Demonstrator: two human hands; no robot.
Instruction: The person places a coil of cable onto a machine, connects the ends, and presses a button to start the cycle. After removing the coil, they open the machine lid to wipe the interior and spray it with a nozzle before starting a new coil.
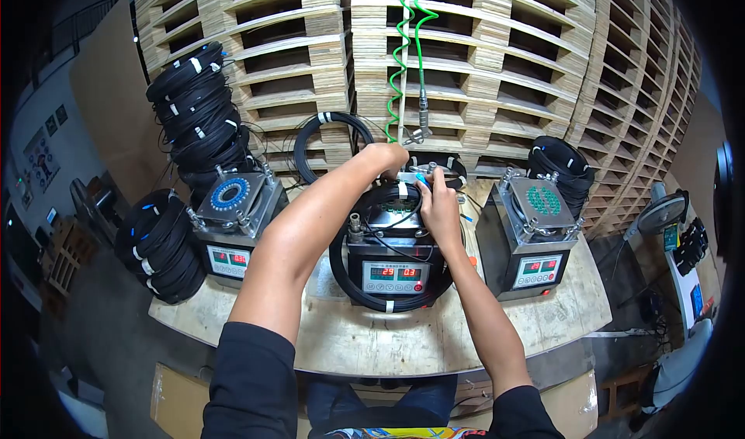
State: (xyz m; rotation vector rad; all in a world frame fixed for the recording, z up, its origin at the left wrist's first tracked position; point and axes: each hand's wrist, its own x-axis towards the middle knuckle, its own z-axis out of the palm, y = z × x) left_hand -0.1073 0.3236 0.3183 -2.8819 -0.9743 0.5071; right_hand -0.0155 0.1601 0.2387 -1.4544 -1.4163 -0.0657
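Note:
My right hand is closed at the back right of the middle bench machine, its thumb and index finger pinching a blue cable connector. Across from it, my left hand reaches over the rear of the same machine. Its fingers are mostly hidden behind the wrist, so its grip does not show. A coil of black cable with white ties hangs around the middle machine and loops down its front. Part of the round metal fixture on top shows under the cable.
Similar machines stand at left, bearing a ring of blue connectors, and at right, with green ones. Black cable coils are stacked left; another pile sits right. A green spiral air hose hangs before wooden pallets.

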